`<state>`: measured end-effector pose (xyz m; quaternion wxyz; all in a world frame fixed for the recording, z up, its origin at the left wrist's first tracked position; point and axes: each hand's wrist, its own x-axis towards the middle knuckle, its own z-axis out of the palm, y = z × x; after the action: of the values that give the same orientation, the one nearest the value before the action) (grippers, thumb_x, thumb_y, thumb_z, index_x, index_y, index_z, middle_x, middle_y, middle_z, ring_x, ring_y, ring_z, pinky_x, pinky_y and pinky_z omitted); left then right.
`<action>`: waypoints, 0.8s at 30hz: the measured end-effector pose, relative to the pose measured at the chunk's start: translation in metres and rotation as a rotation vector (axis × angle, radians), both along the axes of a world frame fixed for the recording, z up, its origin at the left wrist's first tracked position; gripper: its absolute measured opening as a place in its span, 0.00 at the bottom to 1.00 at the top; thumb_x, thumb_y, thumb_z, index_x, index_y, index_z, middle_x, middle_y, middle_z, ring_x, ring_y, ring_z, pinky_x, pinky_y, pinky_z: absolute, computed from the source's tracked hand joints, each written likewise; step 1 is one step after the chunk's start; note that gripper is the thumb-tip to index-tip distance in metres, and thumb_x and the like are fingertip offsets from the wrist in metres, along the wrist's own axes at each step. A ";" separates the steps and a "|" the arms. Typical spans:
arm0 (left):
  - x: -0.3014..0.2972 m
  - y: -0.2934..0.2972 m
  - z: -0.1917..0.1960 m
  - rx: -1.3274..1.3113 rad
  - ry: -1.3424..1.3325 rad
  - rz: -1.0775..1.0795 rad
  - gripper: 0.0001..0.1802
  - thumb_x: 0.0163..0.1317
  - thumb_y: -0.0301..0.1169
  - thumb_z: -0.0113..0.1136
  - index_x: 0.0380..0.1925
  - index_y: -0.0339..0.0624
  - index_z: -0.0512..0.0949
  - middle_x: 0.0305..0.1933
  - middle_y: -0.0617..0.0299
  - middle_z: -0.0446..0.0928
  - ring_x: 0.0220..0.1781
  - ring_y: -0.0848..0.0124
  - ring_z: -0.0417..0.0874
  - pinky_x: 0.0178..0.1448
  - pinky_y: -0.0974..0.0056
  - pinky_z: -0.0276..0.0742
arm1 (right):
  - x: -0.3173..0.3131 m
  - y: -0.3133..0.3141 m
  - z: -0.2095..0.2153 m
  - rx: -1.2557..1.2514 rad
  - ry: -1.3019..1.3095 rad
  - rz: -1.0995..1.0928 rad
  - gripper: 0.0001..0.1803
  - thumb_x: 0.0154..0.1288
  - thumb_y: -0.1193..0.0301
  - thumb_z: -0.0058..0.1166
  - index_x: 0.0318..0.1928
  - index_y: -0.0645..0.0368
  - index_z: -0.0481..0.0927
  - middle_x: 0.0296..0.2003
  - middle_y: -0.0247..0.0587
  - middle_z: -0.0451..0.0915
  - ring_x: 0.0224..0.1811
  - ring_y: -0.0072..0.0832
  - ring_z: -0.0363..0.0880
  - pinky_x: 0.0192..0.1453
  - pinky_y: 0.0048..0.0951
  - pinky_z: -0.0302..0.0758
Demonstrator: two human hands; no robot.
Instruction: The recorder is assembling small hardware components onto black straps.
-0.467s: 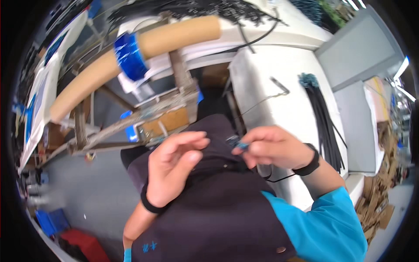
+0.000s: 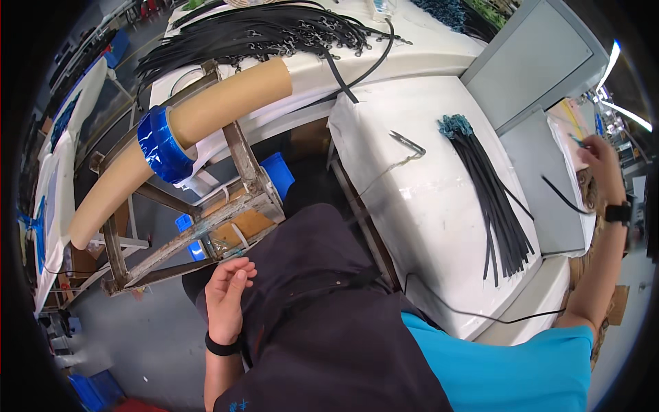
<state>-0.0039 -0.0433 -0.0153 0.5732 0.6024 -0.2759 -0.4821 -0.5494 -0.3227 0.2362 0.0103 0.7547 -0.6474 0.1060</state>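
Spreading across the right of the view, the white table carries a bundle of black straps with teal ends, and small snips lie near its far edge. A cardboard tube with a blue tape band rests on a metal frame to the left. The left hand lies empty on the dark apron, fingers loosely curled, while the right hand reaches far right, pinching a small teal piece beside a loose black strap.
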 end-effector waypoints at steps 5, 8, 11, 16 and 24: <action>-0.006 -0.002 0.005 -0.008 0.023 0.010 0.12 0.65 0.28 0.53 0.46 0.34 0.74 0.42 0.58 0.78 0.44 0.73 0.78 0.48 0.70 0.72 | 0.021 -0.056 -0.129 0.343 -0.449 -0.098 0.13 0.59 0.63 0.58 0.39 0.58 0.77 0.25 0.26 0.73 0.26 0.13 0.67 0.28 0.18 0.65; -0.004 0.002 0.004 0.042 0.012 0.018 0.12 0.65 0.28 0.52 0.46 0.34 0.74 0.42 0.59 0.78 0.44 0.73 0.78 0.48 0.70 0.72 | 0.024 -0.093 -0.236 0.155 -0.411 0.091 0.13 0.53 0.70 0.64 0.39 0.61 0.80 0.30 0.33 0.77 0.30 0.23 0.72 0.35 0.25 0.71; -0.003 0.006 0.001 0.070 0.021 0.061 0.11 0.65 0.28 0.52 0.45 0.35 0.74 0.42 0.59 0.78 0.44 0.74 0.78 0.48 0.71 0.72 | 0.059 -0.113 -0.293 -0.293 -0.123 0.230 0.15 0.48 0.71 0.65 0.39 0.60 0.81 0.34 0.43 0.77 0.39 0.38 0.74 0.46 0.32 0.71; -0.011 -0.002 -0.003 0.094 0.027 0.078 0.11 0.65 0.28 0.53 0.45 0.35 0.75 0.41 0.58 0.79 0.43 0.73 0.79 0.47 0.71 0.72 | 0.091 -0.122 -0.317 -0.316 -0.086 -0.033 0.19 0.50 0.67 0.65 0.45 0.54 0.79 0.51 0.43 0.70 0.55 0.44 0.65 0.55 0.47 0.65; -0.021 -0.021 -0.014 0.136 0.056 0.013 0.11 0.64 0.26 0.53 0.45 0.35 0.75 0.42 0.58 0.79 0.43 0.73 0.79 0.46 0.72 0.72 | 0.101 -0.134 -0.336 -0.290 0.195 -0.171 0.44 0.59 0.50 0.52 0.69 0.52 0.48 0.68 0.53 0.50 0.70 0.50 0.47 0.67 0.57 0.48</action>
<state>-0.0253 -0.0639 -0.0294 0.5417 0.6280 -0.2224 -0.5125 -0.4479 -0.4568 -0.0999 0.1904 0.6941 -0.6832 0.1233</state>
